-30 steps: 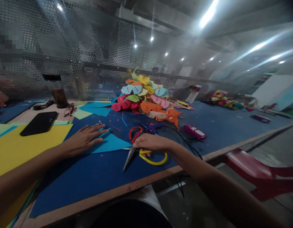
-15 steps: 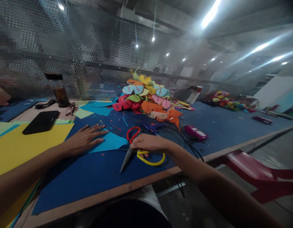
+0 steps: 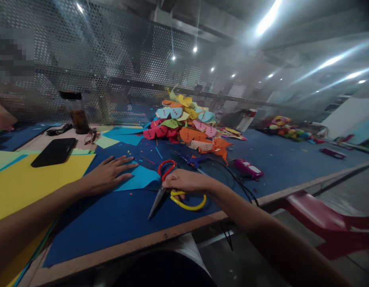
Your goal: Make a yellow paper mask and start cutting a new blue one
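Observation:
My left hand (image 3: pixel 109 174) lies flat with its fingers spread, over the left part of a light blue sheet of paper (image 3: pixel 138 178) on the table. Against the right end of that sheet, which curls up a little, is my right hand (image 3: pixel 184 181), closed around a pair of scissors (image 3: pixel 156 202) near the pivot. The scissors have one red and one yellow handle loop, spread well apart, and the blades point down and toward me. My right fingers partly hide the pivot, and their undersides are out of sight.
A heap of colourful cut-paper pieces (image 3: pixel 184 127) stands behind my hands. Nearby are a glue gun (image 3: pixel 196 160), its cable and a purple device (image 3: pixel 248 169). At left are yellow paper (image 3: pixel 37 187), a black phone (image 3: pixel 54 152), glasses (image 3: pixel 91 136) and a jar (image 3: pixel 78 115). A red chair (image 3: pixel 312 211) stands right.
My right hand and the scissors have shifted slightly left along the blue sheet. My left hand stays in place on the paper. The whole view has moved a little.

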The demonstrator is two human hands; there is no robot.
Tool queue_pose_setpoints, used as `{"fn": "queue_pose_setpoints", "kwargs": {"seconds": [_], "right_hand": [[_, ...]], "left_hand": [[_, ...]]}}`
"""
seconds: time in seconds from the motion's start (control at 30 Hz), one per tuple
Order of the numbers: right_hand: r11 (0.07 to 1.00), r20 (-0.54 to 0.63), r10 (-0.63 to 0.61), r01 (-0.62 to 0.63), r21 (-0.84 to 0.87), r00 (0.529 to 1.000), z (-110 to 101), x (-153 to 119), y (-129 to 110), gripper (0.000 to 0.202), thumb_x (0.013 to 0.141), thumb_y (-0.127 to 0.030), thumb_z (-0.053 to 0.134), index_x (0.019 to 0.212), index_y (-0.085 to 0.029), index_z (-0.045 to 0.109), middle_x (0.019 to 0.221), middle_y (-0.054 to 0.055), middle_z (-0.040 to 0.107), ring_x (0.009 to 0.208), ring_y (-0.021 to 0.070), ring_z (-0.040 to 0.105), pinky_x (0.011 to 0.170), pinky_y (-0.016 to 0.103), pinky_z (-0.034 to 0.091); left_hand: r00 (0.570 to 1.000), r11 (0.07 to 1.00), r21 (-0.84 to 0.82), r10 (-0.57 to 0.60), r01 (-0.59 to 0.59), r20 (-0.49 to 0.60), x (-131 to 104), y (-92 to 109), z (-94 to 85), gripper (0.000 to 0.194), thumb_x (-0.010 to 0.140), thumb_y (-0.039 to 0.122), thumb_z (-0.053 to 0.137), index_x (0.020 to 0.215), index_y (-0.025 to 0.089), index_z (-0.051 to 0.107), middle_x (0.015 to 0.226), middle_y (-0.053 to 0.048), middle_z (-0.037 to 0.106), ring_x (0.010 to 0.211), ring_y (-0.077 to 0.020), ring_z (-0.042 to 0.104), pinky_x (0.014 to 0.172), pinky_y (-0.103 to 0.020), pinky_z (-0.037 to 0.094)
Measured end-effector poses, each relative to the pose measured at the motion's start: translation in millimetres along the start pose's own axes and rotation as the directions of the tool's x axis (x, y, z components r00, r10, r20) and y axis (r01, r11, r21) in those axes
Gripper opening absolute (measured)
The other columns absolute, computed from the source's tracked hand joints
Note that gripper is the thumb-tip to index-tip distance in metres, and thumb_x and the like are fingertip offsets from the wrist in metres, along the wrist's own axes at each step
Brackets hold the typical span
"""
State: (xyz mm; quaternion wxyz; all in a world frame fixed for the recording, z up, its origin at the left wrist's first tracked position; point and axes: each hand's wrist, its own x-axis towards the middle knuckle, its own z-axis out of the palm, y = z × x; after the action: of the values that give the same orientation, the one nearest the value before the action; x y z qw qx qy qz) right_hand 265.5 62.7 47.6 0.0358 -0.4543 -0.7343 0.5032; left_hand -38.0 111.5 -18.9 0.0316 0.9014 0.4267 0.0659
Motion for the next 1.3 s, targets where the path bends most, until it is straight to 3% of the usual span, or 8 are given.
{"fn": "queue_pose_setpoints", "kwargs": {"seconds": [0.37,0.6,1.03,1.3], "right_hand": [[0.998,-0.073,0.055,-0.057,-0.02,0.996,3.2,-5.5,-8.7,0.034,0.091,-0.028,0.051,0.059,-0.017,0.047,0.048,-0.007,0.048,0.037,0.0064,0.045,0.044,0.019,0.039],[0.999,-0.047,0.033,-0.034,-0.019,0.998,3.0,1.7,-4.8,0.036,0.092,-0.03,0.051,0.058,-0.018,0.045,0.046,-0.007,0.048,0.035,0.0059,0.044,0.042,0.017,0.038],[1.0,0.0,0.02,-0.02,-0.014,1.0,7.2,7.9,-14.1,0.034,0.092,-0.027,0.05,0.059,-0.018,0.045,0.046,-0.008,0.047,0.037,0.0061,0.043,0.044,0.018,0.037],[0.999,-0.033,0.016,-0.017,-0.045,0.999,12.9,18.8,-17.5,0.038,0.093,-0.025,0.049,0.056,-0.018,0.046,0.045,-0.007,0.049,0.036,0.006,0.044,0.045,0.018,0.038]], "left_hand": [[1.0,1.0,-0.009,-0.022,0.022,-0.017,-0.4,7.9,-3.1,0.058,0.1,0.06,0.024,0.152,0.036,0.036,0.163,-0.001,0.032,0.149,-0.0284,0.029,0.119,-0.053,0.02],[0.999,0.999,-0.007,-0.035,0.035,-0.004,0.3,-4.1,-2.6,0.059,0.099,0.064,0.027,0.151,0.038,0.038,0.164,-0.001,0.029,0.149,-0.0297,0.028,0.119,-0.056,0.016],[0.999,0.999,-0.003,-0.042,0.042,-0.033,0.1,-0.9,-2.3,0.058,0.099,0.063,0.026,0.149,0.038,0.041,0.162,-0.003,0.033,0.148,-0.029,0.03,0.118,-0.057,0.018],[0.999,0.999,0.012,-0.03,0.031,-0.036,-0.1,-2.0,-0.4,0.058,0.099,0.062,0.024,0.149,0.037,0.041,0.162,-0.004,0.034,0.148,-0.0294,0.031,0.118,-0.057,0.02]]}}
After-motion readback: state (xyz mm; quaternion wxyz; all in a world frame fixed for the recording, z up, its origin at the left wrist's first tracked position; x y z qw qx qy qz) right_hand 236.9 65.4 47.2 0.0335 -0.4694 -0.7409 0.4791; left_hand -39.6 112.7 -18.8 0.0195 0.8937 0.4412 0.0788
